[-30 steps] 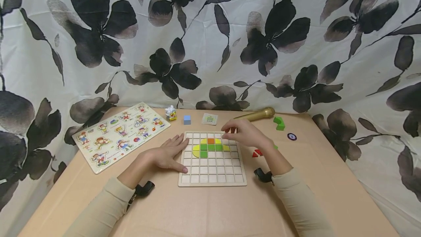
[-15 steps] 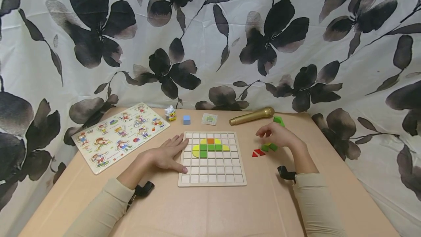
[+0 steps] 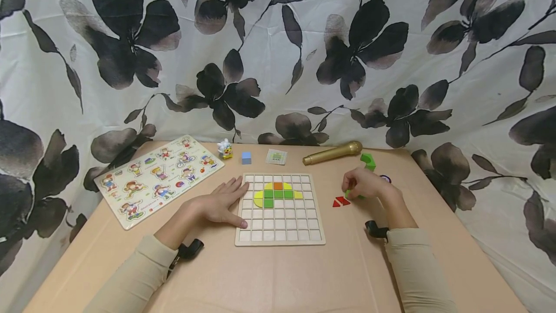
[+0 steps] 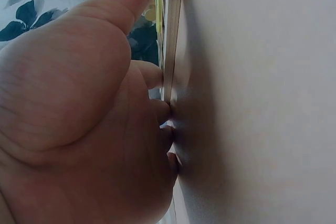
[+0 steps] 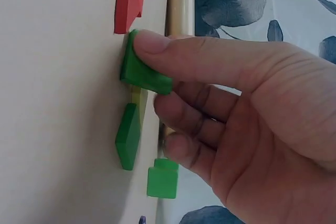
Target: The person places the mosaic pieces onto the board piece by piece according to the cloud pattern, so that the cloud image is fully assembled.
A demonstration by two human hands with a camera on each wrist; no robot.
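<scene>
My left hand (image 3: 221, 202) lies spread at the left side of a wooden grid board (image 3: 280, 233), thumb and fingertips on its edge. In the left wrist view the fingers (image 4: 149, 74) reach along the board's side. On the board, green squares (image 3: 269, 203), an orange square (image 3: 278, 186) and yellow rounded pieces (image 3: 258, 199) form a dome shape. Right of the board, my right hand (image 3: 365, 183) pinches a green square tile (image 5: 144, 72) between thumb and fingers, close over the table. Another green tile (image 5: 127, 137) and a partly hidden yellow piece (image 5: 137, 98) lie beside it.
Red triangles (image 3: 342, 201) lie left of the right hand. Behind stand a gold microphone (image 3: 332, 153), green blocks (image 3: 368, 161), a small pattern card (image 3: 276, 157), a blue cube (image 3: 246, 158) and a toy figure (image 3: 225, 149). A picture puzzle board (image 3: 149, 182) lies at left.
My right hand has moved from the board's top right to the loose pieces on the right, and has taken hold of a green tile. The left hand has stayed put.
</scene>
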